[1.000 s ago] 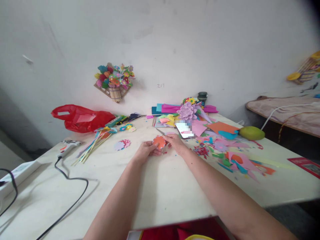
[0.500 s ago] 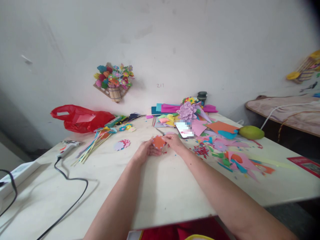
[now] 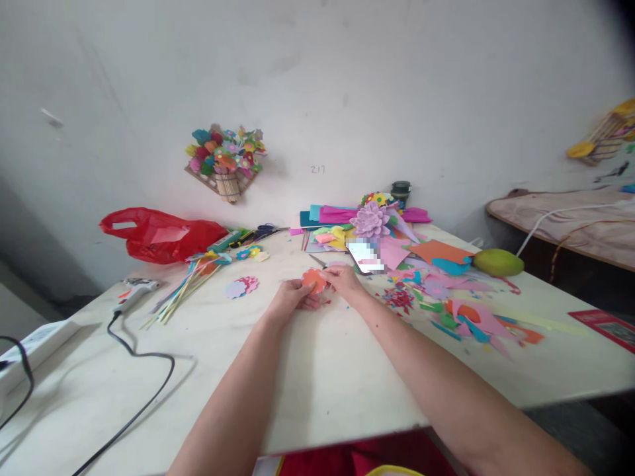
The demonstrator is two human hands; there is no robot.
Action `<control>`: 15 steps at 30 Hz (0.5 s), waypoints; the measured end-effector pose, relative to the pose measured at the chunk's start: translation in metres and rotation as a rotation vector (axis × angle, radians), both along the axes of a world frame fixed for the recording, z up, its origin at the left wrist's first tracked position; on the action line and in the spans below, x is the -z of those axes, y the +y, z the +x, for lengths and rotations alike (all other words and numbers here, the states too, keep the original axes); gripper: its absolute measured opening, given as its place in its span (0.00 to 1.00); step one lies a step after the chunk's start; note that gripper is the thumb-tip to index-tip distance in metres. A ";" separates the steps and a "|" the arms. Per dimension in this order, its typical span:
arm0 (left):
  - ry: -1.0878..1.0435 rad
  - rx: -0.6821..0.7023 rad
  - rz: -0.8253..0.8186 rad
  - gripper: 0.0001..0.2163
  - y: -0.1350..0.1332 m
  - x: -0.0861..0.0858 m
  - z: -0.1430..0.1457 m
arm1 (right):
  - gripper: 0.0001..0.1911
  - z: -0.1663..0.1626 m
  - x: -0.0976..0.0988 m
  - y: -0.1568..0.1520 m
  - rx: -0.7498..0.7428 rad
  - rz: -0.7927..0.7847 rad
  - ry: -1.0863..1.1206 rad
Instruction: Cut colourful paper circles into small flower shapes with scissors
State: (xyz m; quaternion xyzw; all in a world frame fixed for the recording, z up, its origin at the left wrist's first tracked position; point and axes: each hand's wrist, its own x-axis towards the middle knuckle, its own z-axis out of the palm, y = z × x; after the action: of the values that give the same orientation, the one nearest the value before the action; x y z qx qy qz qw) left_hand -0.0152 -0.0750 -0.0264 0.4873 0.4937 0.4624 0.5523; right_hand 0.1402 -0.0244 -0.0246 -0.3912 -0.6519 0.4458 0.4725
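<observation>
Both hands (image 3: 292, 294) (image 3: 346, 281) hold the scalloped orange disc (image 3: 312, 280) between them.

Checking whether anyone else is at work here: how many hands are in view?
2. The left hand holds the orange scalloped disc; the right hand is at the disc's right edge. No other hand shows.

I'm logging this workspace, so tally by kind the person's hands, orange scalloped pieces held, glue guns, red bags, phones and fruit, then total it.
Hands: 2 (left hand, right hand)
Orange scalloped piece, held: 1
Glue gun: 1
Red bag: 1
Phone: 1
Fruit: 1
Total: 7
</observation>
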 end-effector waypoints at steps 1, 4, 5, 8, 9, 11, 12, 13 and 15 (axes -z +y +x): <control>-0.005 -0.002 0.000 0.15 0.000 0.000 0.000 | 0.10 0.000 -0.001 0.000 0.001 -0.002 -0.004; -0.014 -0.001 -0.003 0.14 0.000 -0.001 0.000 | 0.10 -0.001 -0.003 -0.002 -0.004 -0.001 -0.008; -0.015 -0.001 -0.004 0.14 0.000 -0.001 0.000 | 0.10 -0.001 -0.004 -0.002 -0.006 0.002 -0.007; -0.015 -0.003 -0.003 0.13 0.000 0.000 -0.001 | 0.10 -0.001 -0.006 -0.003 -0.006 0.027 0.005; -0.015 -0.004 0.001 0.13 0.000 0.000 -0.001 | 0.10 -0.001 -0.006 -0.003 -0.005 0.032 0.007; -0.013 -0.005 0.006 0.13 0.001 0.001 -0.002 | 0.08 -0.002 -0.006 -0.003 -0.007 0.033 0.011; -0.013 -0.005 0.007 0.13 0.001 0.001 -0.002 | 0.08 -0.002 -0.006 -0.002 -0.009 0.030 0.013; -0.014 -0.004 0.008 0.13 0.001 0.001 -0.002 | 0.07 -0.002 -0.006 -0.002 -0.009 0.025 0.015; -0.017 -0.004 0.006 0.13 0.001 0.001 -0.002 | 0.06 -0.003 -0.006 -0.001 -0.003 0.023 0.019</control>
State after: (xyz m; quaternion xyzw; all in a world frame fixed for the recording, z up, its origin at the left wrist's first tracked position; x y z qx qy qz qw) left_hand -0.0170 -0.0742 -0.0272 0.4842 0.4883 0.4691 0.5541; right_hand 0.1376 -0.0257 -0.0187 -0.3803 -0.6532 0.4427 0.4825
